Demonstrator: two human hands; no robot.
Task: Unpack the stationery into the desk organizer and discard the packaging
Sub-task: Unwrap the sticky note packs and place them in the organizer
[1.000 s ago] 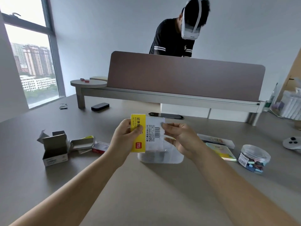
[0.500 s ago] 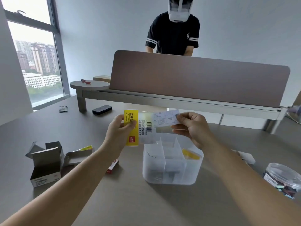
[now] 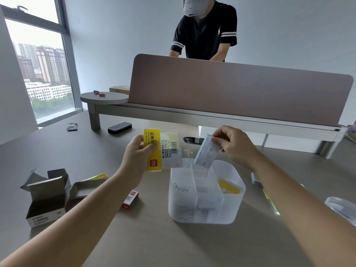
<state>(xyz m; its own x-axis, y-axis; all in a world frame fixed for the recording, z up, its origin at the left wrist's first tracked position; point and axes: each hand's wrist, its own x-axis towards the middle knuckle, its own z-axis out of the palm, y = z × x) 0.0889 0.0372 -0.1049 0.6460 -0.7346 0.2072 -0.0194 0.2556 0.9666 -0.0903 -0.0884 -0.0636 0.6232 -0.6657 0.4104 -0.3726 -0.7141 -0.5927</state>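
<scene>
My left hand (image 3: pixel 137 153) pinches a sticky-note package (image 3: pixel 163 151), yellow header card and clear wrapper, held up left of the organizer. My right hand (image 3: pixel 234 145) pinches a pale blue-edged pad of notes (image 3: pixel 206 154) by its top, tilted, its lower end over the back middle compartment of the translucent desk organizer (image 3: pixel 231 211). A yellow item (image 3: pixel 229 186) lies in the organizer's right compartment. Small dark clips lie in its left compartment.
Open grey cardboard boxes (image 3: pixel 48 195) and flattened packaging lie at left. A small red-and-white box (image 3: pixel 131 198) sits near my left forearm. A clear tub lid (image 3: pixel 342 206) shows at far right. A black eraser (image 3: pixel 119 127) lies by the divider (image 3: pixel 238 89); a person stands behind.
My right hand has pulled the pad out of the wrapper and tipped it down over the organizer. The left hand still holds the package. The view has tilted down.
</scene>
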